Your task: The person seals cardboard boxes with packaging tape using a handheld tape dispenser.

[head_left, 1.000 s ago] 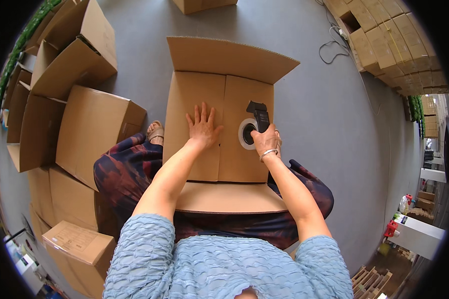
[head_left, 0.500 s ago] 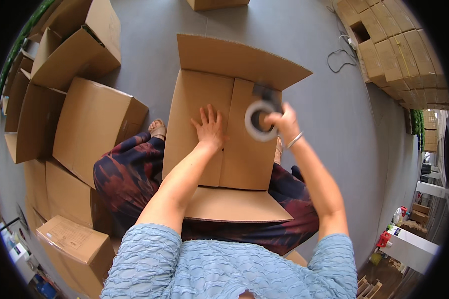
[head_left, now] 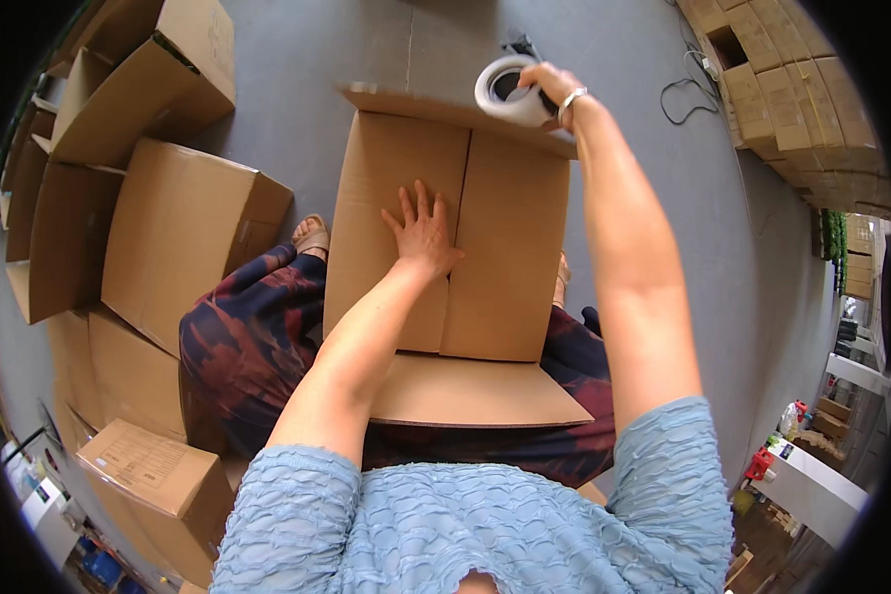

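Between my knees stands a brown cardboard box (head_left: 510, 267). Two of its flaps are folded inward and meet at a seam down the middle; the near flap (head_left: 470, 389) lies outward toward me. At the far side, the far flap (head_left: 416, 104) stands up and is smeared by motion. My left hand (head_left: 426, 238) rests flat with fingers spread on the left folded flap, its thumb near the seam. Over the far right edge, my right hand (head_left: 552, 87) grips a tape dispenser (head_left: 503, 87) carrying a wide roll of pale tape.
To the left, several open and closed cardboard boxes (head_left: 188, 243) are piled beside my leg, with a smaller taped box (head_left: 153, 475) nearer me. A tall stack of cartons (head_left: 787, 99) stands at the far right, a cable (head_left: 685, 104) on the grey floor (head_left: 653, 59) beside it.
My right hand has carried the tape dispenser away from me, from above the right folded flap to the far edge. The far flap has tilted. My left hand stays in place.
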Demonstrator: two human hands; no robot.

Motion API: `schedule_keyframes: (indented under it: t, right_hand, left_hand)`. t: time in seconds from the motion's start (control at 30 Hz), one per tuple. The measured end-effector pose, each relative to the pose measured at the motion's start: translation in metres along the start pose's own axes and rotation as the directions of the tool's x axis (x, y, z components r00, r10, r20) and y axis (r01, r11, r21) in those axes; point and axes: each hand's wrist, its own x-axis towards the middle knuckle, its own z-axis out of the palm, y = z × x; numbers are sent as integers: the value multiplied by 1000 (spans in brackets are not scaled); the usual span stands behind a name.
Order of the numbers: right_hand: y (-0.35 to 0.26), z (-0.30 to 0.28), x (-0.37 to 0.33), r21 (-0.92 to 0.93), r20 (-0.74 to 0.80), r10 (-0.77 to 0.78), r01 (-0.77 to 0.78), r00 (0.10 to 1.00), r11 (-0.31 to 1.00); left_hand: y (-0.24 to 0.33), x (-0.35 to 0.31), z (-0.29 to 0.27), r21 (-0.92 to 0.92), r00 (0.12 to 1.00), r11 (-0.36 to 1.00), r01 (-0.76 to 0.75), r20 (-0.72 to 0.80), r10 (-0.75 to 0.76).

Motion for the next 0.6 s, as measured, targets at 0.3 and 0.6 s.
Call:
schedule_keyframes:
  t: [0.3,0.6]
  right_hand:
    - [169,60,-26,275,-134,-9,46,991,960]
    - [177,53,-19,314,-187,61,1,980,949]
  left_hand:
    - [-24,-34,9,120,939,941,-316,181,292]
    - [2,-181,-61,333,681,628,-704,63,730]
